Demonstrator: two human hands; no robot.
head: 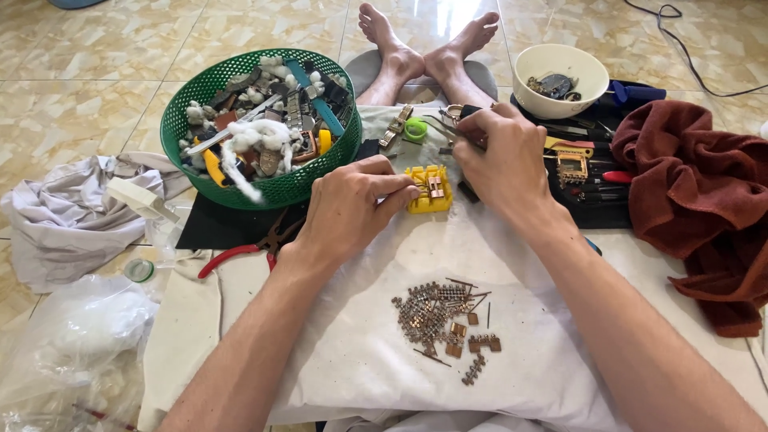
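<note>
The basket (264, 188) is green mesh; the holder block (429, 190) yellow; the towel (696, 192) rust-red; the bowl (560, 64) cream (floor tiles (96, 72) marbled beige).

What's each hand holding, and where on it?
Left hand pinches the yellow block at its left edge. Right hand grips a small dark tool; exact hold hidden.

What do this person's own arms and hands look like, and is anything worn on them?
Both arms are bare from the bottom edge of the picture to the fingers, with no sleeves in view. The left hand and the right hand wear no gloves, and no ring, watch or bracelet shows on either wrist or on the fingers that can be seen. The fingernails look short and unpainted.
</note>
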